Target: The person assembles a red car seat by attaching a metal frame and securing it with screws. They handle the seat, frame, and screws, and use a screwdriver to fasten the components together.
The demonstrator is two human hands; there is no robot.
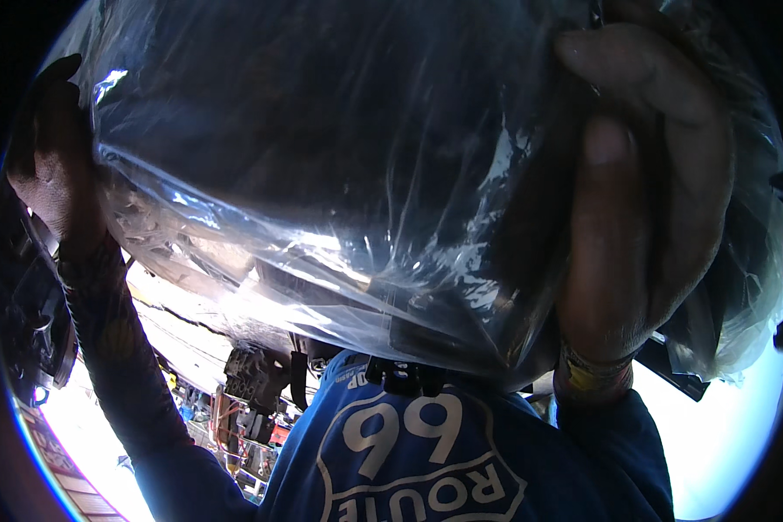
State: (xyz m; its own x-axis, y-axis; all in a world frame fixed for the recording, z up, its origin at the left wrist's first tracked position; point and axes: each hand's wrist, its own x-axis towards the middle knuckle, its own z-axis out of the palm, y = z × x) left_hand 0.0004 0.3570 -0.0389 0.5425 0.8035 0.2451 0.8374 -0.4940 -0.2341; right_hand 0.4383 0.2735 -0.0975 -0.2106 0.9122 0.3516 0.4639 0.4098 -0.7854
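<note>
A large dark object wrapped in clear, creased plastic (pixel 322 113) fills most of the upper view, very close to me. Its kind cannot be made out through the glossy wrapping. At the far left my left hand (pixel 56 174) is pressed along the side of the wrapping, its fingers partly in shadow. On the right side my right hand (pixel 644 191) grips the plastic with bent fingers and a raised thumb. Both forearms reach up from below, so the bundle is held raised between the hands. Loose plastic bulges beyond the right hand.
Below the bundle is my blue shirt (pixel 391 461) with a pale print. Cluttered parts, cables and tools (pixel 235 418) show at the lower left, beside a bright surface. Dark machine-like parts (pixel 39 313) stand at the left rim. Bright light glares at the lower right.
</note>
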